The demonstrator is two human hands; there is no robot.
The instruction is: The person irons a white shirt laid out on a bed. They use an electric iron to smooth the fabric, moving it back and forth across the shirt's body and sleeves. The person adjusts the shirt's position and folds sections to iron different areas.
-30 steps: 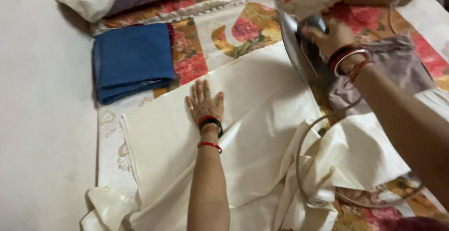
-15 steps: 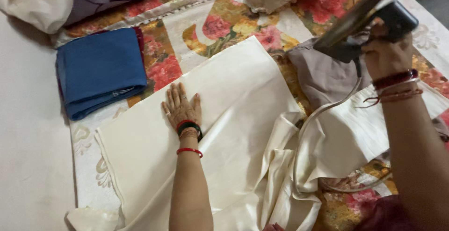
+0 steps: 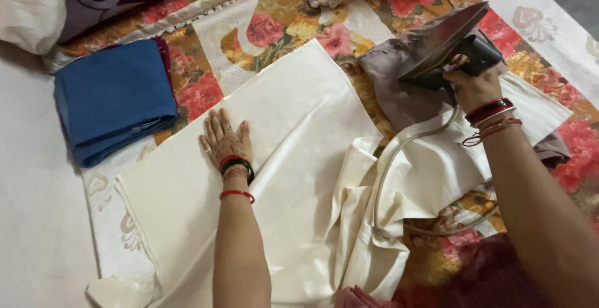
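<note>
Upper right of frame, my right hand [image 3: 477,86] gripped the tilted iron [image 3: 446,43]; my left hand [image 3: 224,139] lay flat, open, on the cream cloth [image 3: 293,114] beside the folded blue cloth [image 3: 112,99].

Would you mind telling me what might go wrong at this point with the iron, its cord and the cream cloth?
1. The iron is tilted in the right hand, off the cloth; if the grip slips, it could drop soleplate-first onto the grey fabric and perhaps scorch it.
2. The cord loops over the bunched cream cloth; it may snag and drag fresh creases.
3. The left hand lies flat on the cloth, possibly in the iron's path.
</note>
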